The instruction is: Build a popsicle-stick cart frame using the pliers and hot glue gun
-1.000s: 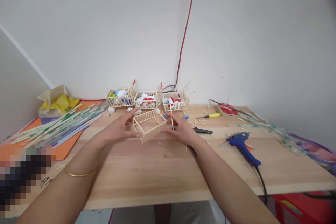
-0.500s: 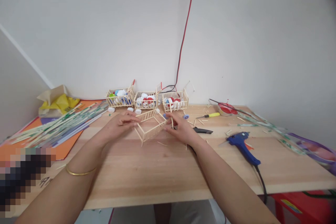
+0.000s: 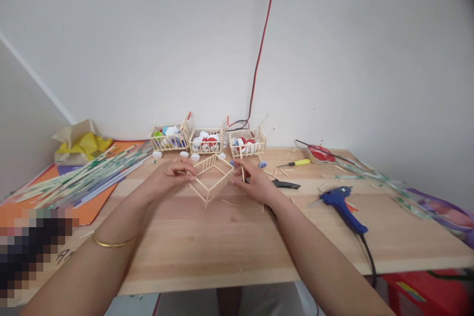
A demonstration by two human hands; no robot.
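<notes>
Head view. Stick frame [image 3: 221, 180] sits mid-table, tilted, one corner pointing near; its near-left side looks bare of slats. Left hand [image 3: 171, 176]: thumb and fingertips pinched on the frame's left corner. Right hand [image 3: 255, 180]: just beside the right corner, thumb and forefinger curled about a short stick [image 3: 243, 174], seemingly pinched; whether that hand also touches the frame, cannot tell.

Step in hand, by my reading: steadying and angling the frame. Next move likely calls for a light left-hand grip and care to line the stick up before any contact; thin joints may flex.

Far side: three slatted carts holding caps, middle one [image 3: 206, 151] behind the frame. Right: blue glue gun [image 3: 342, 209] lying on the table [image 3: 207, 252], well apart from both hands.
</notes>
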